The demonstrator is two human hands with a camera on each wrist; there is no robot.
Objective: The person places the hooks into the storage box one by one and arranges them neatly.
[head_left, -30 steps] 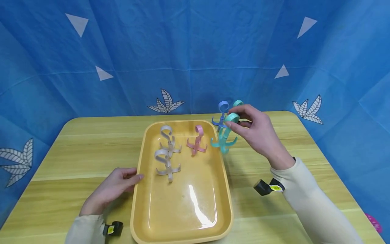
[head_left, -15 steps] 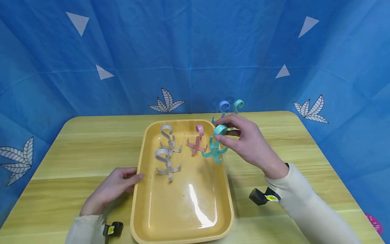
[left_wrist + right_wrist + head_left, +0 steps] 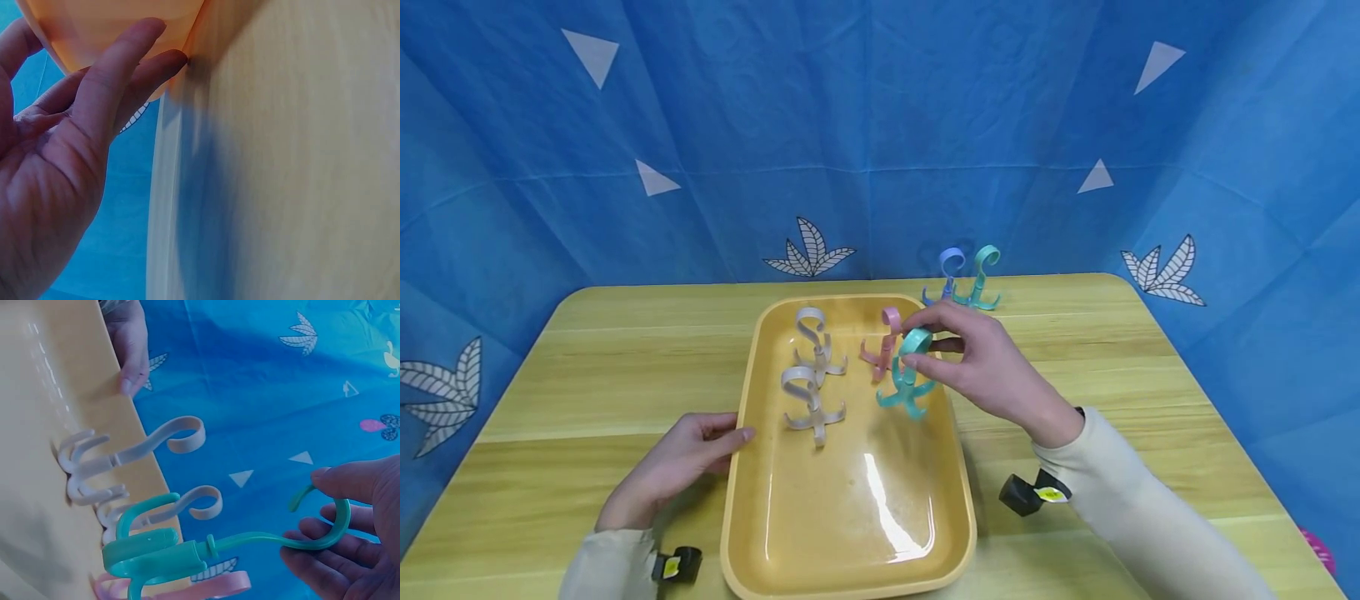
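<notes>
In the head view my right hand (image 3: pixel 985 360) pinches the curled top of a turquoise multi-prong hook (image 3: pixel 908 377) and holds it upright over the right part of a yellow tray (image 3: pixel 958 492). The right wrist view has this same green-looking hook (image 3: pixel 156 553) hanging from thumb and fingers by its curl. Thumb over the rim, my left hand (image 3: pixel 677 462) grips the tray's left side, fingers against the outer wall as the left wrist view shows. Inside the tray stand two white hooks (image 3: pixel 817 417) and a pink hook (image 3: pixel 880 358), the latter partly behind the turquoise one.
Behind the tray's far right corner, a blue hook (image 3: pixel 951 262) and another turquoise hook (image 3: pixel 985 267) stand on the wooden table (image 3: pixel 602 358). A blue patterned cloth (image 3: pixel 865 125) hangs along the back and sides.
My right hand has carried the turquoise hook left and toward me, from the tray's right rim to over its inside. The hooks behind have come into fuller view. The left hand stays put.
</notes>
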